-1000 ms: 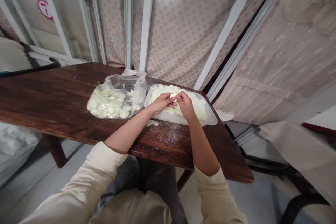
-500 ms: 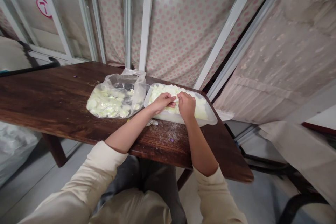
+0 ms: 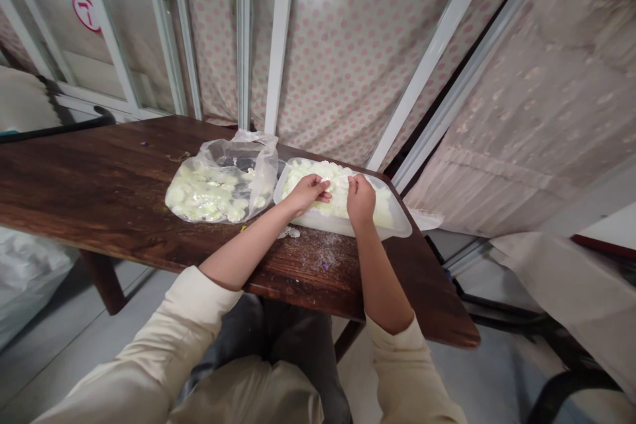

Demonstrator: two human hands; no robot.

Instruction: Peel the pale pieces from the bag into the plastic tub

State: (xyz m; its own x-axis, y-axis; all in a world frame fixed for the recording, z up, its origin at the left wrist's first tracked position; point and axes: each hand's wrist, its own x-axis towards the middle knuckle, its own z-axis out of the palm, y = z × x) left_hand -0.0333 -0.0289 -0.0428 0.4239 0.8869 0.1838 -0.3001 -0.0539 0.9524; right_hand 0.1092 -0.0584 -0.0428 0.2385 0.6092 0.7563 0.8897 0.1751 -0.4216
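Observation:
Both my hands are down in a translucent white plastic tray [image 3: 342, 224] that stands on a dark wooden table [image 3: 99, 172]. The tray is heaped with pale green-white chopped pieces [image 3: 342, 179]. My left hand [image 3: 308, 192] rests curled on the left of the heap, and my right hand [image 3: 361, 201] presses into it a little further right. The fingers of both are bent, and I cannot tell whether they hold a piece. To the tray's left lies a clear plastic bag [image 3: 218, 195] filled with similar pieces.
A few white scraps [image 3: 291, 232] and pale crumbs lie on the wood in front of the tray. The table's front edge [image 3: 308, 295] runs under my forearms. A large white sack [image 3: 24, 278] stands on the floor at left, and fabric-covered walls rise behind.
My right hand has shifted to the right, away from my left hand, widening the gap between them. The small pale piece seen between my fingers earlier no longer shows. The bag and tray stay put.

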